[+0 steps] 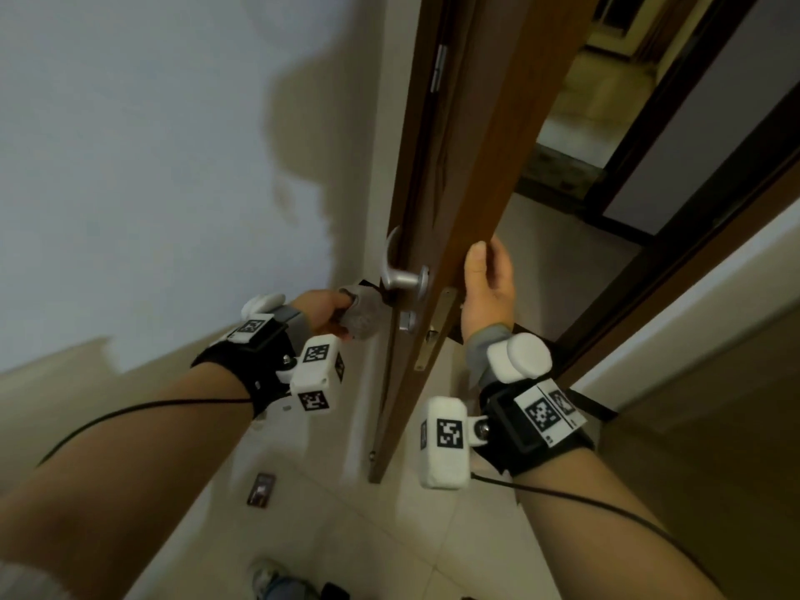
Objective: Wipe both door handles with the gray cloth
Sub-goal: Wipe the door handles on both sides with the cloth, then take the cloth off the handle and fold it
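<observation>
Head view — gray cloth point(362, 318) bunched in left fingers point(335, 316), below handle point(400, 275)

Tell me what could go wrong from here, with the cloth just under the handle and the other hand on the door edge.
1. The right hand wraps the door's free edge above the latch plate; fingers could get pinched if it swings shut.
2. The gray cloth, bunched in the left hand, sits below the silver handle; its top may go unwiped.
3. The far-side handle is hidden and easily missed.
</observation>
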Tool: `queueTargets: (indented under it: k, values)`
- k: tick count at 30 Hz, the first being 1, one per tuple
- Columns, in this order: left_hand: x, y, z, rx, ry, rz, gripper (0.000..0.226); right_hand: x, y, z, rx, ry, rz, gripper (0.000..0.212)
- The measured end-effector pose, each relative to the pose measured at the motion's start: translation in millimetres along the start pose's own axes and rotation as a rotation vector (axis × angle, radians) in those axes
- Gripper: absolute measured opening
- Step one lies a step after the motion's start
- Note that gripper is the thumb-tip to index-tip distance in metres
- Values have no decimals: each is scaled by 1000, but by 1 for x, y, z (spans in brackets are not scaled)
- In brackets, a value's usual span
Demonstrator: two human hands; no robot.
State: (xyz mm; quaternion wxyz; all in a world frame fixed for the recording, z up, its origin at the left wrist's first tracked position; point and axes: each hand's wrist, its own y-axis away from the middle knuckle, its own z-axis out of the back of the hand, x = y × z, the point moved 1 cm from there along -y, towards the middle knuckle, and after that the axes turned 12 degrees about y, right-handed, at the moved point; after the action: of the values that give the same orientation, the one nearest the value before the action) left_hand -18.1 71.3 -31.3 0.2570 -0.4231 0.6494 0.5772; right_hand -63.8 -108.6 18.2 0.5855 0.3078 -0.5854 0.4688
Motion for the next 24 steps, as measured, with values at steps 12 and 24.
queueTargets:
  k: [12, 24]
  values:
    - [38, 76, 92, -306, 487, -29, 29, 6, 29, -82, 514, -60, 82, 35]
    - [55, 146, 215, -453, 490, -214, 46, 36, 117, -195, 748, -60, 153, 64]
